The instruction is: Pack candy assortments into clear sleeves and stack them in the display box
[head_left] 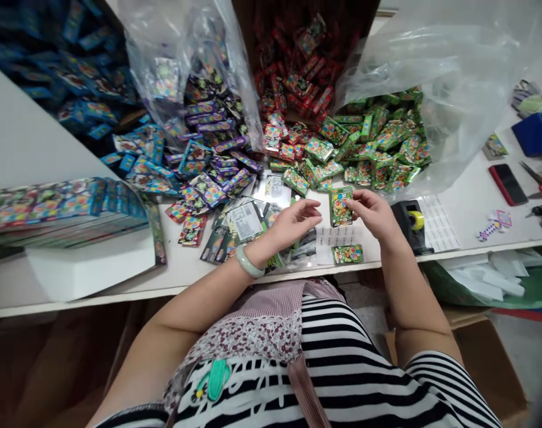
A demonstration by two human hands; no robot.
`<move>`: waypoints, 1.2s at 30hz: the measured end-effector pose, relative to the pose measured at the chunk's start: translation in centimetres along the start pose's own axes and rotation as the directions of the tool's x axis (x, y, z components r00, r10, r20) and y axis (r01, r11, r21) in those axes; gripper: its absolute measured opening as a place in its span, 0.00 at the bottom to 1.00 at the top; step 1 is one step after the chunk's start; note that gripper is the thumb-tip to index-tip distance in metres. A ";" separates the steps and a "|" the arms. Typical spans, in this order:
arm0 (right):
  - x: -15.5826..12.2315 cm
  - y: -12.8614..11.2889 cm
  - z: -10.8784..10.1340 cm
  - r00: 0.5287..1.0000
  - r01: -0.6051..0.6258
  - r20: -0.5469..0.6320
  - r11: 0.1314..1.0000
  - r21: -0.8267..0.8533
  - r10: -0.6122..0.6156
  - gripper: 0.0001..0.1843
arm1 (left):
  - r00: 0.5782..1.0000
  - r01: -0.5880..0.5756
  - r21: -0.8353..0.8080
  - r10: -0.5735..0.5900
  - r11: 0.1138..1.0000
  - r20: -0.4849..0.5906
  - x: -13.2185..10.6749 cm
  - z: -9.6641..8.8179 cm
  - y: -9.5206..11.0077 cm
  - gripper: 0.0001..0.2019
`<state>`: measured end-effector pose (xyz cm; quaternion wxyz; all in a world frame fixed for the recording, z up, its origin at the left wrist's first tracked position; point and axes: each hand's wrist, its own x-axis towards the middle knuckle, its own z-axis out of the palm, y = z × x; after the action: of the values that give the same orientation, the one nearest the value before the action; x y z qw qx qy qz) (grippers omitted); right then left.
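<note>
White worktable [38,148], crowded across the upper half of the frame. Heaps of small printed packets: blue pile [74,89] upper left, purple packets in clear bag [208,119] upper centre, red pile [297,77] top centre, green pile [378,142] spilling from a second bag upper right. Stacked row of packets [60,205] at left edge.

Centre frame: green packet [341,206] held upright just above the table. Right hand [373,214] pinching its right edge, thumb and fingers clamped on it. Left hand [295,223] just beside the left edge, fingers loosely apart and half curled; contact hard to tell. Pale bangle [248,261] on left wrist.

Judged step: single packet lifted out, mid-handling between both hands. Label sheet [335,238] directly below, a second green packet lying flat [347,254] on it. Judged need for any next move: firm two-sided grip, packet kept square, a bare patch for setting down.

Room: tight. Loose packets and papers left of the hands, tape dispenser [411,223] just right of the right wrist. Table front edge close under both wrists. Phone [508,184] and scissors [538,181] well apart at far right. Most open surface at left, below the stacked row.
</note>
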<state>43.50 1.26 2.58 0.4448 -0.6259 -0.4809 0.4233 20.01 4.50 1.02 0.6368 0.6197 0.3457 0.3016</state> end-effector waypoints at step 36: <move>-1.4 -1.4 7.7 0.755 0.646 0.472 0.640 -0.416 -0.456 0.32 | 0.835 0.140 0.475 0.154 0.869 -0.528 -12.2 -13.7 -3.3 0.13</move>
<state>35.57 1.19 2.16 0.2666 -0.4684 -0.8177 0.2023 1.68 2.39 -1.41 0.3288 0.6497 0.5767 0.3703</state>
